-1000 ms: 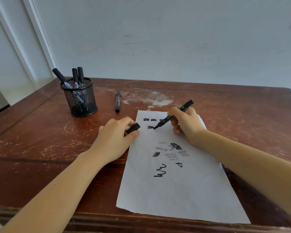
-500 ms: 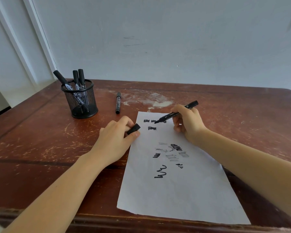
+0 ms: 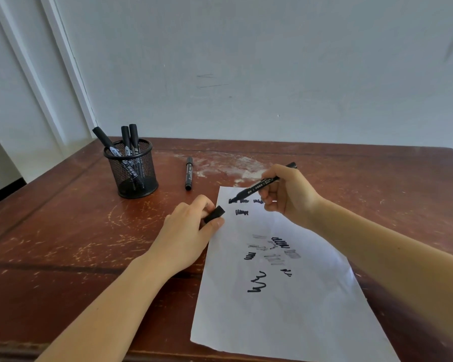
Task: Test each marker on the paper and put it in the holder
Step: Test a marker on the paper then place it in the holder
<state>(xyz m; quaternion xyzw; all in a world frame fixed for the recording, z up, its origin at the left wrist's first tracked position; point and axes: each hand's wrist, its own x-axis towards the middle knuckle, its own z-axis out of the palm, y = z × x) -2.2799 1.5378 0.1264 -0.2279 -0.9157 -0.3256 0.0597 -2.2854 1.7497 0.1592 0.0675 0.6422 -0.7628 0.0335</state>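
Two bare hands work over a sheet near the middle of the frame. The person's right hand, at centre right, has its fingers curled around an uncapped black marker with pale lettering on its barrel. The marker slants down toward the left, and its tip meets the leftmost scribble in the top row of marks. The person's left hand, at centre left, pinches a short black cap between thumb and curled fingers. This hand rests on the table, with the thumb tip at the left edge of the paper.

Under the marker lies a white sheet of paper, long and slightly turned, running from the centre down to the lower right of the frame. It carries a top row of short black scribbles with one more just below. Mid-sheet there is a cluster of black and faded grey marks, and lower down a larger wavy black line.

Above the left hand, a single capped black marker lies on the table, well apart from the paper. Further left stands a round black wire-mesh holder. It holds three capped black markers, which lean with their caps poking above the rim.

Everything sits on a worn reddish-brown wooden table, scratched pale in many places, with a whitish patch above the paper. Behind it rises a plain pale grey wall, faintly scuffed. White door frame mouldings slant across the upper left.
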